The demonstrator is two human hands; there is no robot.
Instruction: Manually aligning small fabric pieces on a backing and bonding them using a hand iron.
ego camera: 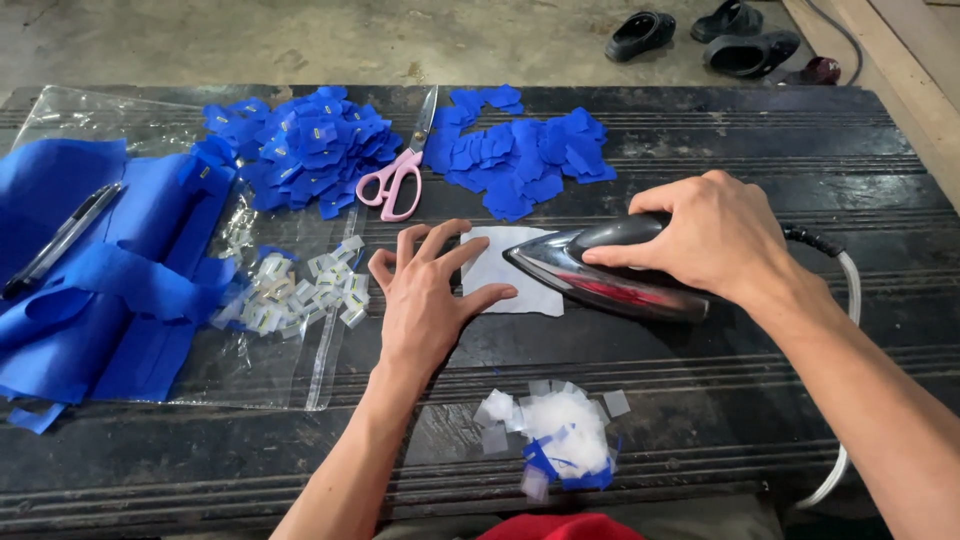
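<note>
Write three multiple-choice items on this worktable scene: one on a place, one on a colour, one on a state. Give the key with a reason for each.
1. Where do the scissors lie?
A. Between the two piles of blue pieces
B. Under the iron
C. On the floor by the sandals

2. What colour are the scissors' handles?
A. Green
B. Pink
C. Black

3. What is the right hand doing?
A. Resting flat on the bare table
B. Holding a pen
C. Gripping the handle of the iron

Key:
1 A: they lie between the left blue pile and the right blue pile.
2 B: the handle loops are plainly pink.
3 C: its fingers wrap the dark handle while the iron's tip sits on the white sheet, which the left hand touches with spread fingers.
</note>
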